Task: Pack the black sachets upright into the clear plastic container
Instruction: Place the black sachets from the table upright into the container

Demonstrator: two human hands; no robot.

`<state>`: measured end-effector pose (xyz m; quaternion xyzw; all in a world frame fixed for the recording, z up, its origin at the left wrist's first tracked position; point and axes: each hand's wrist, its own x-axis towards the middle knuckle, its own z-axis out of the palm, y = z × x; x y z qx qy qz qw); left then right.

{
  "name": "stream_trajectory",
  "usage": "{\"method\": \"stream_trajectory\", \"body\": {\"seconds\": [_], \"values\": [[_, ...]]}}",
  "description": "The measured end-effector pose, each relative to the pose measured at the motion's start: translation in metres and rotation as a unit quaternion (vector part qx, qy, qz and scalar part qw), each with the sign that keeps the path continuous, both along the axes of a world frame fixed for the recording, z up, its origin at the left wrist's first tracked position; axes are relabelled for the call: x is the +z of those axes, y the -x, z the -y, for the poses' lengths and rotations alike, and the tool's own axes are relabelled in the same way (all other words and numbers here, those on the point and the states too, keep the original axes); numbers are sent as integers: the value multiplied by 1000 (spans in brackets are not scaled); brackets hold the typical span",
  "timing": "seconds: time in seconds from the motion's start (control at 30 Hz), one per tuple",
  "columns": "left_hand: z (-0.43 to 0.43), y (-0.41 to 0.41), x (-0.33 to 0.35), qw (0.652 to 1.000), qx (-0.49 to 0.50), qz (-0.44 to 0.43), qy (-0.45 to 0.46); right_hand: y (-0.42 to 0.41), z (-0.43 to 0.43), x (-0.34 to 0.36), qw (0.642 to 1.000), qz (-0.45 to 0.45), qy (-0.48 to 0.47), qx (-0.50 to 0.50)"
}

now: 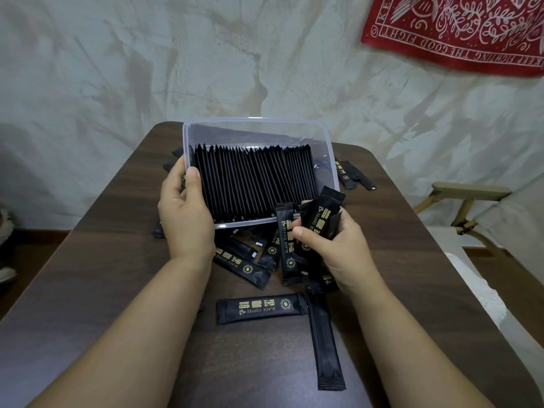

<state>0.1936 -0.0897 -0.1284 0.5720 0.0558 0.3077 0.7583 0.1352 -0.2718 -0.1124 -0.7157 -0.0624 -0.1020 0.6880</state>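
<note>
The clear plastic container [256, 125] stands tilted toward me on the brown table. A tight row of several black sachets [250, 178] stands upright inside it. My left hand [185, 213] grips the container's left wall, thumb hooked over the rim. Just right of the container's near corner, my right hand [332, 245] holds a small bunch of black sachets [319, 214] upright, their gold "BLACK COFFEE" print facing me. Loose sachets [259, 310] lie flat on the table between my forearms and under the container's near edge.
The brown table [88, 290] has more loose sachets [350, 173] at the container's right side and a few at its left. A wooden folding chair [465, 207] stands to the right. A pale cloth backdrop with a red banner [459, 30] hangs behind.
</note>
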Motion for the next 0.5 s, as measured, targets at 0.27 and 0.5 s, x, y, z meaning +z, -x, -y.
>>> {"method": "stream_trajectory", "body": {"seconds": [0.27,0.5], "values": [[0,2,0,1000,-6,-3,0,1,6,5,999,14,-15,-43],[0,1,-2,1000,-11,-6,-12,-25,19,54,983,82,-104,-130]]}}
